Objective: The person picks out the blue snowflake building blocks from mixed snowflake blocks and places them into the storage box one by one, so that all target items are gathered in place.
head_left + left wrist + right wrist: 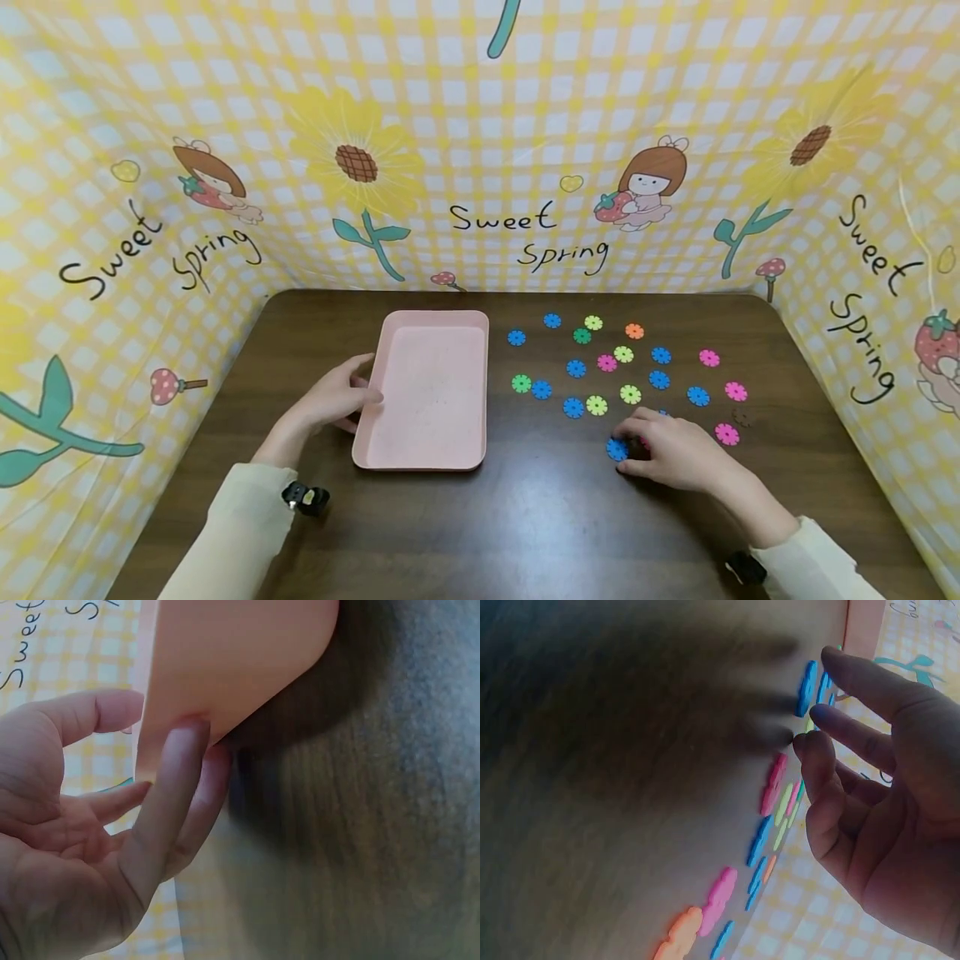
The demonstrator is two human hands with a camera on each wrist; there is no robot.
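My left hand (pixel 339 395) grips the left wall of a shallow pink tray (pixel 431 458). In the left wrist view, the fingers (pixel 169 787) lie against the tray's outer wall (pixel 240 660) and the thumb reaches over the rim. My right hand (pixel 675 446) is low over the table, thumb and index finger apart on either side of a blue notched plastic disc (pixel 617 449). That blue disc (pixel 807 688) lies flat between the fingertips in the right wrist view. A pink disc (pixel 774 784) is close by, mostly hidden under the hand in the head view.
Several similar discs lie scattered right of the tray, such as a blue one (pixel 573 407), a yellow-green one (pixel 630 394), an orange one (pixel 634 331) and a pink one (pixel 727 434). A checked cloth (pixel 495 150) hangs around the brown table (pixel 525 533).
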